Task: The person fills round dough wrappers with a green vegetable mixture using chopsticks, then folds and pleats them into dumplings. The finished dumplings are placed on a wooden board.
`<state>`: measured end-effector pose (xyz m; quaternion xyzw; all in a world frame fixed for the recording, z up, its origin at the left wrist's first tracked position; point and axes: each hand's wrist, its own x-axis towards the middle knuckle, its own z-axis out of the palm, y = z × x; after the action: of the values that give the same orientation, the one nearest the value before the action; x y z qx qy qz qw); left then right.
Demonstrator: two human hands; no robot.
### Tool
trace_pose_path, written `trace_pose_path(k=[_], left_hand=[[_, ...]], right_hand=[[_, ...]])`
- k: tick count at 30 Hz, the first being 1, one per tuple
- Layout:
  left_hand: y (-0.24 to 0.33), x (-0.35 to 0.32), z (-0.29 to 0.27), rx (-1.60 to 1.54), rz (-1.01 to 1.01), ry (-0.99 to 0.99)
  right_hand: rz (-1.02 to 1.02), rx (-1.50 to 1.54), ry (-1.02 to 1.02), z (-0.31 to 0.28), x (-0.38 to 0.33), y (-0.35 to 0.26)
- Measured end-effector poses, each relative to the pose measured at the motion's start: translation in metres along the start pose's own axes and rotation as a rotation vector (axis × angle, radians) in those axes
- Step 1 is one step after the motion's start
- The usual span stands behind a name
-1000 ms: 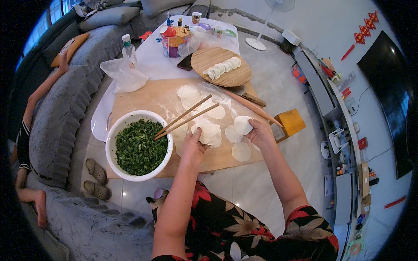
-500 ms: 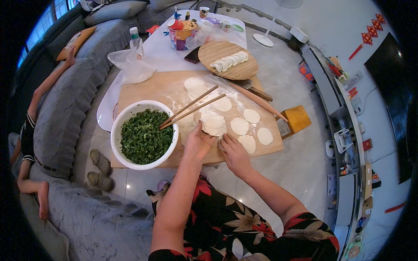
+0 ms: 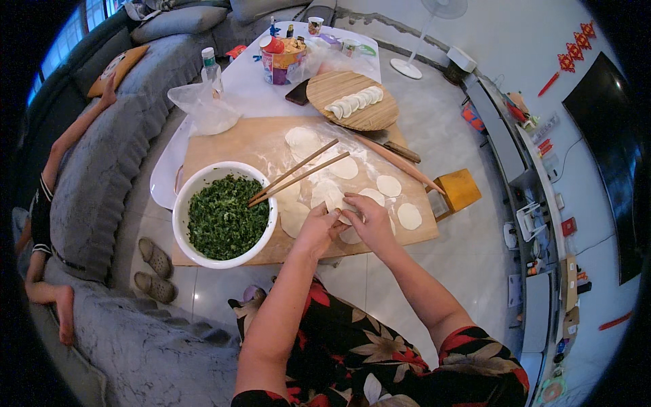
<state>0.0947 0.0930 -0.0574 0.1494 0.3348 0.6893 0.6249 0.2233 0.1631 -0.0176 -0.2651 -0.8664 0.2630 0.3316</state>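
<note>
A thin, pale dumpling wrapper (image 3: 336, 199) is held up over the board's front part between my two hands. My left hand (image 3: 317, 230) supports it from the left, fingers curled under it. The fingertips of my right hand (image 3: 372, 226) pinch its right edge. Whether filling lies in the wrapper, I cannot tell. To the left stands a white bowl (image 3: 182, 234) of chopped green filling (image 3: 227, 216), with wooden chopsticks (image 3: 298, 178) leaning out over its right rim. Several flat wrappers, one a round wrapper (image 3: 409, 216), lie on the floured wooden board (image 3: 217, 139).
Behind the board, a round wooden tray (image 3: 329, 91) carries a row of folded dumplings (image 3: 356, 102). A rolling pin (image 3: 400, 163) and a knife handle (image 3: 402, 150) lie at the board's right. A plastic bag (image 3: 207, 108), a bottle (image 3: 211, 71) and a bucket (image 3: 276, 68) stand farther back.
My right hand has moved up and inward, closer to my left. The wrapper is now lifted between both hands, and my left hand has shifted slightly right.
</note>
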Motion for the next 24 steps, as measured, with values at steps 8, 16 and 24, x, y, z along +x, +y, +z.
trace_pose_path(k=[8, 16, 24], left_hand=[[0.006, -0.002, 0.007, 0.172, 0.003, 0.042], [0.005, -0.001, 0.009, 0.334, 0.01, 0.091], [0.02, -0.01, 0.012, 0.287, 0.023, 0.095]], right_hand=[[-0.115, 0.04, 0.085, -0.002, -0.003, -0.002], [0.379, 0.226, -0.046, -0.008, -0.006, 0.015], [0.894, 1.407, 0.202, -0.018, 0.006, 0.055]])
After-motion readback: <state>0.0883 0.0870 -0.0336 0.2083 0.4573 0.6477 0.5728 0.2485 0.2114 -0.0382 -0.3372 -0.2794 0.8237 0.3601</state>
